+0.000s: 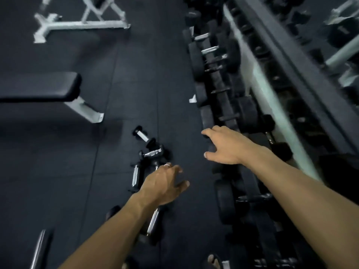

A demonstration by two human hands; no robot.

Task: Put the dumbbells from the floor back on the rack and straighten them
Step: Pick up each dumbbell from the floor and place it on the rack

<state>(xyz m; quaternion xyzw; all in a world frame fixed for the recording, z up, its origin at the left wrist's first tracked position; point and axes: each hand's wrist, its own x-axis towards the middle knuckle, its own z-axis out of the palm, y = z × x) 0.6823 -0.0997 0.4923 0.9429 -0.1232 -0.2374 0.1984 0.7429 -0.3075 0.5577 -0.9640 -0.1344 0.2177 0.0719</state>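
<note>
Several dumbbells (147, 160) (floor) below hands (165, 183)

- A gym: a long dumbbell rack (262, 90) runs down the right of the frame.
- Black rubber floor (145, 74) with loose dumbbells (142, 135).
- Padded bench (42, 87) at left.

Several small dumbbells with chrome handles (144, 167) lie on the black rubber floor (58, 162), and the left hand (165, 185) hovers over them with spread fingers. The right hand (223, 146) grips a black dumbbell head (210, 150) on the long rack (272, 98).
</note>
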